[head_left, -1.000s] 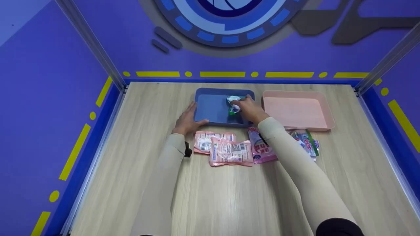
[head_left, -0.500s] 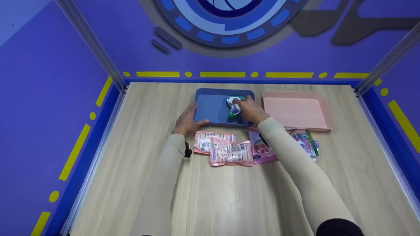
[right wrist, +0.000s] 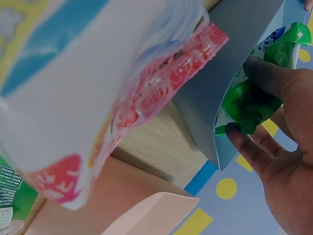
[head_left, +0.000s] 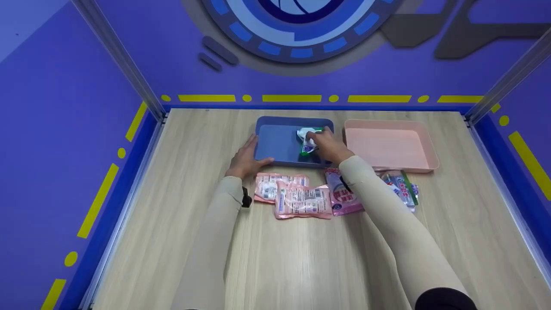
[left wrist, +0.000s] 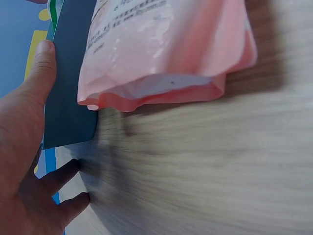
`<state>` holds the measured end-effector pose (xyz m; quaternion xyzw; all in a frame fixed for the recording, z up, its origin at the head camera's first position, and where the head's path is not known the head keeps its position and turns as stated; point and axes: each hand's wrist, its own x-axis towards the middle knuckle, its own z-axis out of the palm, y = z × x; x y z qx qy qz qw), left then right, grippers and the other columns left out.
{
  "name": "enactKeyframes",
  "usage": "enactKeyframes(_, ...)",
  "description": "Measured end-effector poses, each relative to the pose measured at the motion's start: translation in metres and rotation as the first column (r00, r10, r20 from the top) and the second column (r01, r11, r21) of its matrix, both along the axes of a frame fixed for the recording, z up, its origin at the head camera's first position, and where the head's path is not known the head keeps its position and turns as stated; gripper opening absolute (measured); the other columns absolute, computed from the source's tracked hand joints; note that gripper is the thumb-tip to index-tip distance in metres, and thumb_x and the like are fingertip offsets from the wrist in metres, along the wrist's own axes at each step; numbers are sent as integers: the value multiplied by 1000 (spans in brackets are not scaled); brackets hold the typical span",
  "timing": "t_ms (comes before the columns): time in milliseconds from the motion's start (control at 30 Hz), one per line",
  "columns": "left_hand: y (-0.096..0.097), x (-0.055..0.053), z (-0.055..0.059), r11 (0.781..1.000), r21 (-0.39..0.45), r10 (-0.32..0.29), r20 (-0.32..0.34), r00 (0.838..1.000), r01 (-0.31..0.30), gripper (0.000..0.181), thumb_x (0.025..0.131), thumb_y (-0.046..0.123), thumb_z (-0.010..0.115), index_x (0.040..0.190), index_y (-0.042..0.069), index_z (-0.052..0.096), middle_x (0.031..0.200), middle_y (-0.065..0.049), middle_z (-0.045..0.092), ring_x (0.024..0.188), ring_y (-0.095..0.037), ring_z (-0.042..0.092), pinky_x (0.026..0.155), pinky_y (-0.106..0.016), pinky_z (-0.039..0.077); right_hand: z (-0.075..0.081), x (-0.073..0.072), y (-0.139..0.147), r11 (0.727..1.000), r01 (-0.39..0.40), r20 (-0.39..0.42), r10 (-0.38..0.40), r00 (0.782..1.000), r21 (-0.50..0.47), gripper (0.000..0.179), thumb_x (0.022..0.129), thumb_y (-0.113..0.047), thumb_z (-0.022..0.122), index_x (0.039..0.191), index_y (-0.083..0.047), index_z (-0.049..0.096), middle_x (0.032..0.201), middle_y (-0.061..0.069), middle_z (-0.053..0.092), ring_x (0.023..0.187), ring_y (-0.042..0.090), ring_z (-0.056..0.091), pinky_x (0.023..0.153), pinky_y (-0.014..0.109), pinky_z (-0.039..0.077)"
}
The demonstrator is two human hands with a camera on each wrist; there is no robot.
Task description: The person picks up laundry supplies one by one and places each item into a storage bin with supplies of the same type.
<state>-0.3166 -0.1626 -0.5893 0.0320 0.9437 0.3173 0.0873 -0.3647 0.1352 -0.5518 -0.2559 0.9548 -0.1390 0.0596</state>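
Observation:
My left hand (head_left: pixel 246 161) rests against the left end of the blue tray (head_left: pixel 273 140), fingers spread along the side and thumb on the front rim. The left wrist view shows that thumb (left wrist: pixel 45 61) straight against the tray wall. Inside the tray's right half, my right hand (head_left: pixel 329 145) pinches a green and white plastic packet (head_left: pixel 306 134). Seen from the right wrist, the packet (right wrist: pixel 247 105) is between thumb and fingers, partly covered by them. Just in front of the tray lie two pink packets, one (head_left: pixel 305 200) overlapping the other (head_left: pixel 267 187).
A pink tray (head_left: pixel 389 144) stands right of the blue one. A purple-pink bag (head_left: pixel 342 193) and several green and clear packets (head_left: pixel 402 187) lie in front, partly under the right forearm. Blue panels (head_left: pixel 125 64) enclose the wooden table (head_left: pixel 275 258) at the back and sides.
The packet in my right hand has shifted slightly, and more of its white face shows. My left hand keeps its place at the tray.

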Motion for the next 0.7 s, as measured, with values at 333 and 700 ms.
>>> enactKeyframes(333, 1, -1, -1, 1000, -6, 5, 1, 1000, -5, 106, 88, 60, 73, 166, 18, 16, 173, 2, 7, 157, -26, 16, 125, -46, 22, -4, 2, 1, 1000, 17, 50, -16, 999, -8, 43, 91, 1, 72, 130, -15, 65, 127, 19, 67, 122, 39, 49, 102, 57, 51)
enactKeyframes(700, 1, -1, -1, 1000, 1, 13, 20, 1000, -13, 106, 88, 62, 72, 167, 19, 15, 173, 3, 6, 157, -26, 15, 125, -46, 22, -5, 5, 1, 998, 63, 119, -60, 991, -16, 48, 91, -2, 75, 135, -21, 63, 146, 23, 54, 137, 43, 40, 108, 65, 42)
